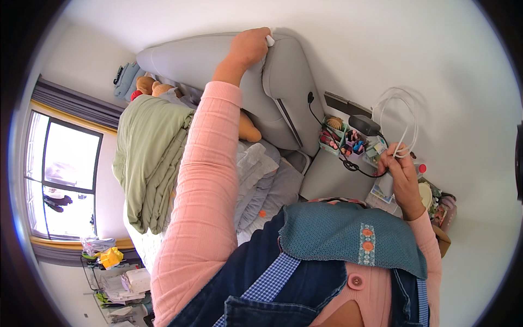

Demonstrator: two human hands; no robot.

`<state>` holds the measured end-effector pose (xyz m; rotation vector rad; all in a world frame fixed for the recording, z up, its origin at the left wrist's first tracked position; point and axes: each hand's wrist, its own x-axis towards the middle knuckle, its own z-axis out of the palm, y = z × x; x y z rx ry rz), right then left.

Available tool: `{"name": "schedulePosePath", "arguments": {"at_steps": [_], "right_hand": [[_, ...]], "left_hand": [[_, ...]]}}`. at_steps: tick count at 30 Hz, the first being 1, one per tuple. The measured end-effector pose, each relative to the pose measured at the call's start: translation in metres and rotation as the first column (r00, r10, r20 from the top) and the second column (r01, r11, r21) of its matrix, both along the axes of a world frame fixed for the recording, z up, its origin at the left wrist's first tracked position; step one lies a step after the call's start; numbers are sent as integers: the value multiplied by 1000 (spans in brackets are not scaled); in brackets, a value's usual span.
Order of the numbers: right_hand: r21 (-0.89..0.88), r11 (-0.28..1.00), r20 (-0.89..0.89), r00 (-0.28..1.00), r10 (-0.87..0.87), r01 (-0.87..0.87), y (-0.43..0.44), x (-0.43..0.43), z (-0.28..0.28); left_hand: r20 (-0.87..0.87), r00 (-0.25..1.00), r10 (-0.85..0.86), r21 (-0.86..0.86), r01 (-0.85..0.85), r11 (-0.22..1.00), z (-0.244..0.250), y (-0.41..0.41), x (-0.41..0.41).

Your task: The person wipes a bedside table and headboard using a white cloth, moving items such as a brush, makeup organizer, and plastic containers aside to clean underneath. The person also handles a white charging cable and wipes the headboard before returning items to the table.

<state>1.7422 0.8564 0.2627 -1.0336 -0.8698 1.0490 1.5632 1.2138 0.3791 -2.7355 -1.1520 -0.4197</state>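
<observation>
My left hand (250, 45) reaches to the top edge of a grey padded headboard (196, 55), its fingers closed on a small white cloth or tissue (270, 40). At the right, my right hand (399, 173) grips a coiled white cable (416, 118) and a black cord (369, 175). The cord runs by a black power adapter (363, 124) near the wall, over the bedside table (339, 173). Whether the adapter rests on something or hangs, I cannot tell. Another black cable with a plug (310, 98) lies against the headboard's side.
Small organisers (329, 141) with pens and other items stand by the wall, near a red-capped bottle (421, 168). A folded green quilt (153, 159), grey bedding (265, 184) and teddy bears (145, 85) lie on the bed. A window (65, 163) and a loaded rack (94, 282) are at the left.
</observation>
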Motion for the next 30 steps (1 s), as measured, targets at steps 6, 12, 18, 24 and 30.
{"name": "schedulePosePath", "arguments": {"at_steps": [6,12,18,24,30], "right_hand": [[-13,998,9,998,63,-62,7,0,-1],[-16,1000,52,998,24,-23,-1,0,-3],[22,999,95,995,-28,26,-5,-10,-2],[-3,1000,114,993,11,-11,-18,-18,-5],[22,1000,136,991,-7,4,-24,-17,-5]], "left_hand": [[-200,964,-177,108,202,973,-20,-59,12],[132,941,-312,-220,335,916,-71,-147,-12],[260,935,-242,464,99,880,17,-55,0],[284,901,-329,584,109,804,-59,-68,-14],[593,800,89,-139,-7,990,-117,-140,-59]]}}
